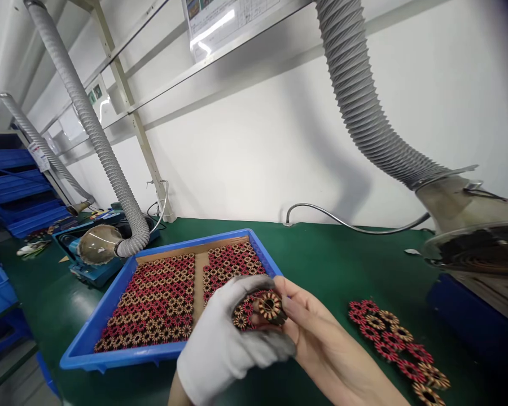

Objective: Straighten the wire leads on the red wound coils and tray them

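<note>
My left hand (224, 332), in a white glove with grey fingertips, curves around a copper-wound ring core (270, 305) in front of the blue tray. My bare right hand (317, 327) pinches the same core at its right side. The blue tray (80, 349) holds two blocks of red and copper wound cores (156, 299), with a brown cardboard strip (201, 276) between them. My gloved hand hides part of the right block. To the right, a loose group of red and copper cores (392, 341) lies on the green table.
A grey flexible duct with a hood (461, 208) hangs at the right, over a dark blue box (469, 316). Another duct (97, 135) ends in a hood at the left, beside a teal case (93, 273). A thin metal tube (342, 220) crosses the back of the table (313, 254).
</note>
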Demonstrator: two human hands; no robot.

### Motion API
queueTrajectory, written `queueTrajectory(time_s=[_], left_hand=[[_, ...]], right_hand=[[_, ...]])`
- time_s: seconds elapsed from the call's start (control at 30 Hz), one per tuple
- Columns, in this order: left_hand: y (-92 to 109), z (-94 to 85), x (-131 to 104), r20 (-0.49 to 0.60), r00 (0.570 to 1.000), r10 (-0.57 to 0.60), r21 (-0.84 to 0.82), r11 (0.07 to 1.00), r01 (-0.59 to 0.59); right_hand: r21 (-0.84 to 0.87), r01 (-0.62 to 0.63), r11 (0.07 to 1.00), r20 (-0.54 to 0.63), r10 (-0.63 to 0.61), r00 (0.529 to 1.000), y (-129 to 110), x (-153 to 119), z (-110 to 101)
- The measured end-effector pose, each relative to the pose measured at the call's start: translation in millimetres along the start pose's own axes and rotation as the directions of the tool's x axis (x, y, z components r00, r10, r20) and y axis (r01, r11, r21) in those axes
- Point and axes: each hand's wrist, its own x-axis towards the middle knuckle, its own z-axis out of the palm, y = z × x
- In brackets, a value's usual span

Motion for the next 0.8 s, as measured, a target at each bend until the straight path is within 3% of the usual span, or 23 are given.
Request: queueTrajectory(time_s=[0.13, 0.2, 0.27, 0.3, 0.33, 0.53, 0.67, 0.8], left_hand=[[4.9, 3.1, 0.1, -0.058, 0.996, 0.067, 0.173, 0.983, -0.056], [5.8, -6.9, 2.5, -0.174, 0.98, 0.098, 0.247, 0.968, -0.053], [2.7, -24.7, 11.5, -0.297, 0.946, 0.131, 0.429, 0.903, 0.01], [-1.3, -35.5, 19.5, -0.325, 0.936, 0.132, 0.533, 0.843, 0.066], [-7.4, -46.9, 30.0, -0.312, 0.942, 0.121, 0.676, 0.725, 0.13], [-73.2, -105.1, 112.2, -0.307, 0.948, -0.085, 0.884, 0.344, 0.317], [-113.0, -123.0, 142.2, -0.355, 0.919, -0.175, 0.925, 0.081, 0.372], [-141.1, -132.7, 150.5, -0.353, 0.909, -0.222, 0.935, -0.072, 0.346]], right_hand=[[-0.119, 0.008, 0.993, -0.028, -0.012, 1.0, -0.1, 2.2, -0.8], [-0.269, 0.062, 0.961, -0.03, -0.073, 0.997, -3.6, 3.2, -3.5], [-0.398, 0.161, 0.903, -0.043, -0.194, 0.98, -9.5, 2.6, -7.5], [-0.438, 0.213, 0.873, -0.051, -0.26, 0.964, -13.1, 1.4, -9.5], [-0.462, 0.256, 0.849, -0.057, -0.316, 0.947, -16.7, -0.3, -11.3], [-0.537, 0.356, 0.765, -0.042, -0.446, 0.894, -29.7, -10.6, -16.4], [-0.592, 0.387, 0.707, 0.01, -0.474, 0.881, -28.8, -9.0, -19.8], [-0.582, 0.41, 0.702, -0.002, -0.506, 0.863, -26.2, -5.0, -25.5]])
